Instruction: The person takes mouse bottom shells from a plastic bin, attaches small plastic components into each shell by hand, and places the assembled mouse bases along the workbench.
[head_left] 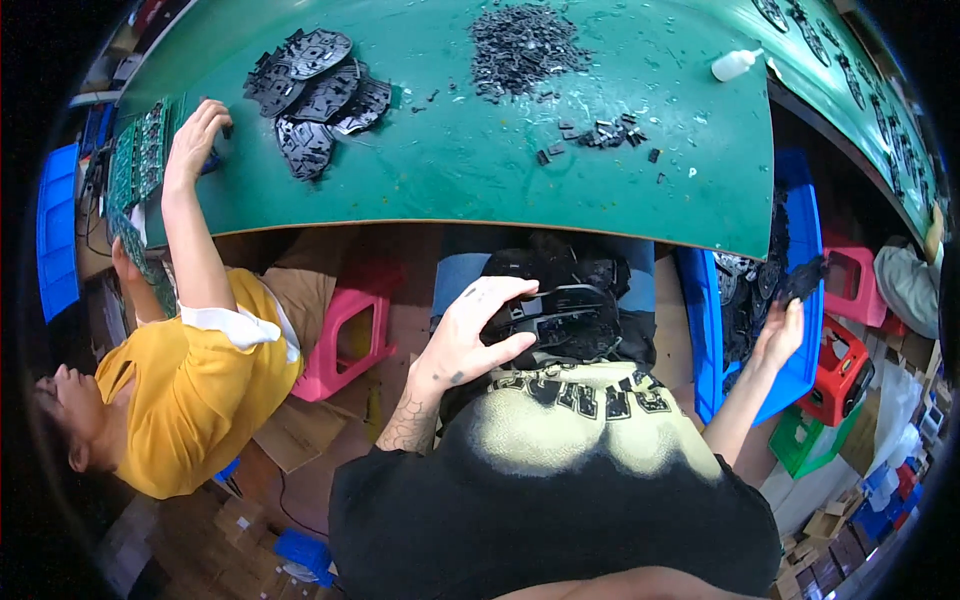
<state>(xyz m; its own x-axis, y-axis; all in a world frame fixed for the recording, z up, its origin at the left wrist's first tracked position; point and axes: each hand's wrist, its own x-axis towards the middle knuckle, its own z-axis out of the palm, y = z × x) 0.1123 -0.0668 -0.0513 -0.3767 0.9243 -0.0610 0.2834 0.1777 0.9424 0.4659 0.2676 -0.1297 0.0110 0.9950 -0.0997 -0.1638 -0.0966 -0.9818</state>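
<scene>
Black moulded plastic parts (575, 310) lie in a stack on my lap, below the table's edge. My left hand (470, 330) is at the stack's left side, thumb and fingers spread apart in a curve with nothing gripped between them. Out to the right, my right hand (778, 338) pinches a dark plastic piece (803, 280) at the inner right side of a blue bin (707, 350). More black plastic parts (740, 300) fill that bin. The exact shape of the held piece is blurred.
The green table (420, 190) bears a pile of small black pieces (525, 50), a few loose ones (610, 132), stacked black panels (318, 90) and a white bottle (735, 65). A person in yellow (200, 400) works at left by green circuit boards (150, 150). Pink stools (350, 330) stand nearby.
</scene>
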